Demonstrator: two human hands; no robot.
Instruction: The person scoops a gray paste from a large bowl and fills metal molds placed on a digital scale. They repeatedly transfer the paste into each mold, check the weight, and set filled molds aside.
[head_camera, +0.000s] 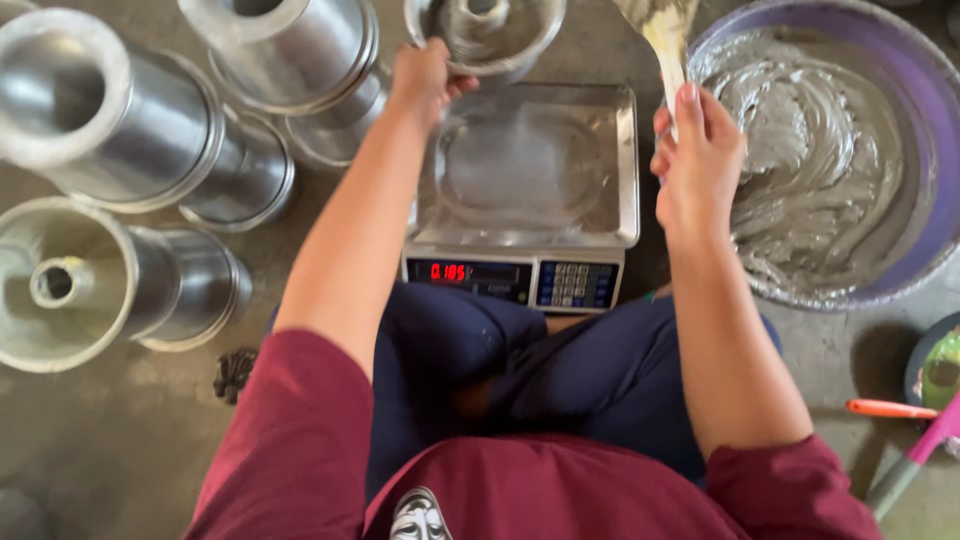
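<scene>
Hands (425, 75) (695, 160) outstretched, gripping mould (487, 35), spatula (668, 45)

A shiny metal ring mould (487, 35) with a centre tube sits upright at the far edge of the scale. A batter-smeared spatula (665, 40) stands tilted, right of it.

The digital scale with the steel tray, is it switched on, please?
On: the digital scale shows lit red digits on its front display.

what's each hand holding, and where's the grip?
Left hand grips the near rim of a metal ring mould beyond the scale. Right hand holds a batter-smeared spatula by its handle, beside the basin.
</scene>
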